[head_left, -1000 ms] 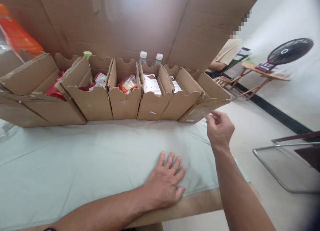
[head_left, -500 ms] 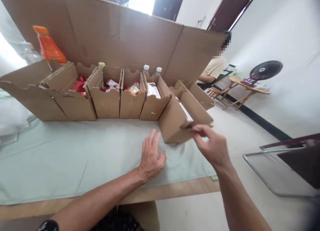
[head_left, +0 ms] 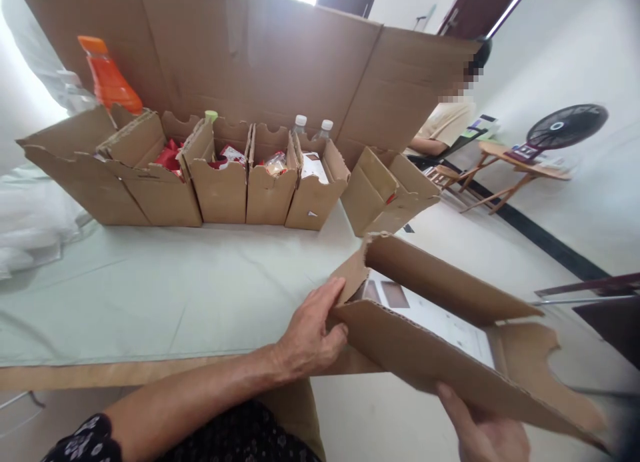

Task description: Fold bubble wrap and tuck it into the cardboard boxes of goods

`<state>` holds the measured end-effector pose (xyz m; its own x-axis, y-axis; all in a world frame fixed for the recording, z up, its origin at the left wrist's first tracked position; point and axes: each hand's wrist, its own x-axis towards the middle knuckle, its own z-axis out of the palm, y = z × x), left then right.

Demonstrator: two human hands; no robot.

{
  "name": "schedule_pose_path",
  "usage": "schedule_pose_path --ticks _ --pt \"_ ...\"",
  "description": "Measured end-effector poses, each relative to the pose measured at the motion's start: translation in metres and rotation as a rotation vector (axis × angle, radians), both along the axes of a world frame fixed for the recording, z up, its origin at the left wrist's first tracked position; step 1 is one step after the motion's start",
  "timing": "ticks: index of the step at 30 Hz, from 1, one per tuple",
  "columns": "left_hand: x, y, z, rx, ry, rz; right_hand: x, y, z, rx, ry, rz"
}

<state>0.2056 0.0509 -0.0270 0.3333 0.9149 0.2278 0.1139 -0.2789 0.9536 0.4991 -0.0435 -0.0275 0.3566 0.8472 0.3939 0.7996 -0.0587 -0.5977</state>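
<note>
A narrow open cardboard box (head_left: 440, 355) is held up off the table's near right corner, tilted toward me, with a white printed packet (head_left: 435, 319) lying inside. My left hand (head_left: 310, 339) grips its near end wall, thumb over the rim. Under the box's long side wall, my right hand (head_left: 483, 432) supports it from below, fingers mostly hidden by the cardboard. A row of similar cardboard boxes (head_left: 220, 189) stands along the back of the table, holding red packets and snack bags.
The table carries a pale green cloth (head_left: 150, 295). A tall cardboard sheet (head_left: 260, 62) stands behind the boxes, with an orange bottle (head_left: 107, 79) and clear bottles (head_left: 313, 125). One empty box (head_left: 385, 189) stands at the row's right end. A seated person (head_left: 445, 125), folding table and fan (head_left: 565, 125) are at right.
The box was pulled out of the row's right end toward me and lifted off the table. My left hand rose from the cloth to grip its end; my right hand went underneath.
</note>
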Motion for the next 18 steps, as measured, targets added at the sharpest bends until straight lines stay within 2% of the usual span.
schedule_pose_path --ticks 2,4,7,10,13,15,18 --pt "-0.018 0.000 -0.002 -0.007 0.002 0.117 -0.022 0.037 0.008 0.003 0.087 0.081" --pt "-0.043 0.010 -0.001 -0.008 -0.026 0.239 -0.052 0.081 0.017 0.022 0.156 0.232" --pt "-0.086 0.039 0.004 0.005 -0.068 0.417 -0.105 0.148 0.023 0.050 0.209 0.411" --pt "-0.116 0.071 0.010 0.027 -0.075 0.493 -0.148 0.196 0.023 0.081 0.262 0.454" --pt "-0.131 0.087 0.011 0.030 -0.041 0.464 -0.166 0.206 0.013 0.100 0.304 0.419" --pt "-0.139 0.085 0.010 -0.010 0.049 0.437 -0.162 0.190 0.002 0.057 0.299 0.368" --pt "-0.160 0.067 0.006 -0.061 0.328 0.315 -0.145 0.151 -0.016 -0.110 0.171 0.297"
